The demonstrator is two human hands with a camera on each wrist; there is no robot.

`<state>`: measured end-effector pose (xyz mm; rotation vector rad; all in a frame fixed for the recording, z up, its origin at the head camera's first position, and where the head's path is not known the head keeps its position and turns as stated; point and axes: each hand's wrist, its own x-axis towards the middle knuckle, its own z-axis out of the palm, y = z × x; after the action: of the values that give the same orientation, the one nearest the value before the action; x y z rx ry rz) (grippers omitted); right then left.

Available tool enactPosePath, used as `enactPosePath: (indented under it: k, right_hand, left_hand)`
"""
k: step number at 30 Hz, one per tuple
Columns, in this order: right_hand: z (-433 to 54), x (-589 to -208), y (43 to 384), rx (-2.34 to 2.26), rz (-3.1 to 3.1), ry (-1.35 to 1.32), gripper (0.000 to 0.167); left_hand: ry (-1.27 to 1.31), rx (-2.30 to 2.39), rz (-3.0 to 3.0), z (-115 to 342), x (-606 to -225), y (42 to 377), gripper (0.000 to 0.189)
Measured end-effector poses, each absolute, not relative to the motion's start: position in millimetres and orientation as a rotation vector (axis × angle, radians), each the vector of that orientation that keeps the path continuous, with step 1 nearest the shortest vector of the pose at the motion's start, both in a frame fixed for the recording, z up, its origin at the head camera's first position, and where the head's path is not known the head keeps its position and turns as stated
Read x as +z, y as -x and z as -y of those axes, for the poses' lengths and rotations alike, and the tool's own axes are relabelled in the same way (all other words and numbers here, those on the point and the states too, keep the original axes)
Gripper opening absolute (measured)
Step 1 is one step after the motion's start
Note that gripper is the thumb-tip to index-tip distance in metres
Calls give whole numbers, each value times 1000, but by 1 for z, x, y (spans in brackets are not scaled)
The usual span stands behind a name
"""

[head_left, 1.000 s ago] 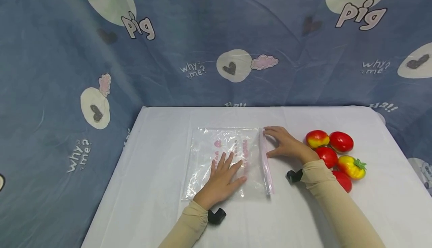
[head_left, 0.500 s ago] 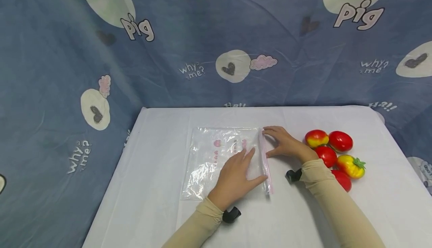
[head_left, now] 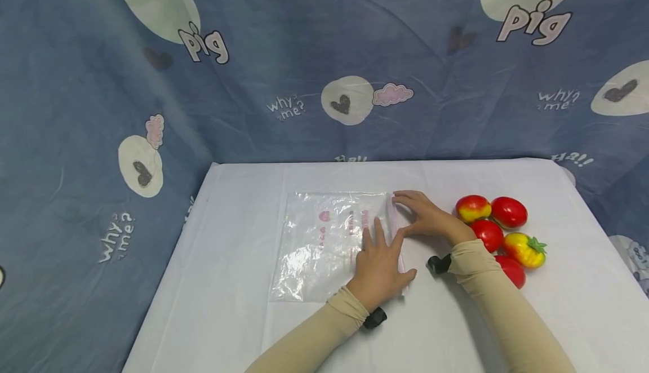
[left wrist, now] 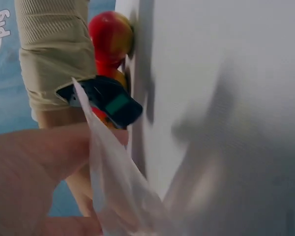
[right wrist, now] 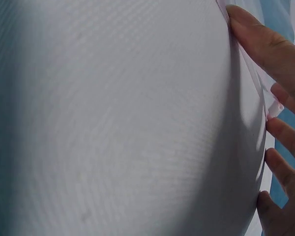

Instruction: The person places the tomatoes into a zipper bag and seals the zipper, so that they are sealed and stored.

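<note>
A clear zip bag (head_left: 309,254) with small pink print lies flat on the white table, its pink zip edge (head_left: 391,215) towards the right. My left hand (head_left: 377,266) is spread over the bag's right part, its thumb reaching past the zip edge. In the left wrist view, a raised strip of bag film (left wrist: 120,177) crosses that thumb. My right hand (head_left: 426,215) touches the upper zip edge with fingertips and thumb. Its fingers (right wrist: 282,132) stand apart in the right wrist view. The left forefinger and right thumb are close together.
Several glossy red and yellow fruits lie to the right, partly behind the right wrist, among them a red one (head_left: 509,212) and a yellow-red one (head_left: 524,250) with a green top. White table (head_left: 223,260) surrounds the bag; a blue printed curtain (head_left: 284,136) stands behind.
My left hand has slid right across the bag, from its middle to near the zip edge beside the right hand. The right hand has stayed at the zip edge.
</note>
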<state>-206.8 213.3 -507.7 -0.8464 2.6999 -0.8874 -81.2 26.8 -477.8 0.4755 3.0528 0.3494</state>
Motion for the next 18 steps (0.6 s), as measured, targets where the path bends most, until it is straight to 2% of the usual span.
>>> enactPosePath:
  k: [9, 18]
  right_hand:
    - [-212, -506, 207, -900, -2696, 823, 88]
    - [-211, -507, 205, -909, -2682, 795, 90]
  left_hand:
    - [-481, 471, -2977, -14, -480, 87, 74]
    - [-459, 725, -2819, 8, -481, 94, 81]
